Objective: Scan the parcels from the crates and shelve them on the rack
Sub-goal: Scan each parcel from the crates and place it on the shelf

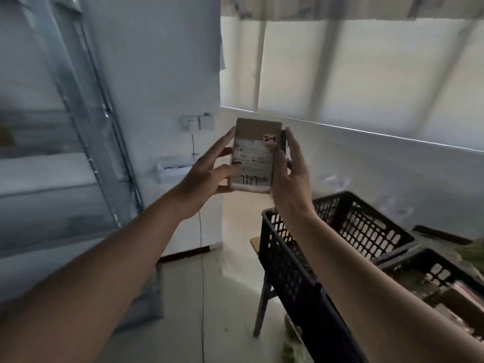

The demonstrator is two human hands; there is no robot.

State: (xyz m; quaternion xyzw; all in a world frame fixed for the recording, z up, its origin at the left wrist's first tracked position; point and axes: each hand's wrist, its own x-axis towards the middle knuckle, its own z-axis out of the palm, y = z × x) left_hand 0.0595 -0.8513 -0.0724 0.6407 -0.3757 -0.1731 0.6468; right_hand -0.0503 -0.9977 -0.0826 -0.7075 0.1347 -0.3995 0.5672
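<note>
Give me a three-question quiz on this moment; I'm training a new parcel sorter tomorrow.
1. True or false: both hands hold the parcel.
2. Which handwritten number is at the bottom of the parcel's label: A) 7917, B) 3052, C) 1180?
3. Where do the black crates sit relative to the parcel?

Key:
1. True: left hand and right hand hold its sides.
2. A.
3. Below it, to the right.

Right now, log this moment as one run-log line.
parcel: held up, label facing camera | left hand: grips left edge | right hand: grips right edge | crate: below right | shelving: not yet
</note>
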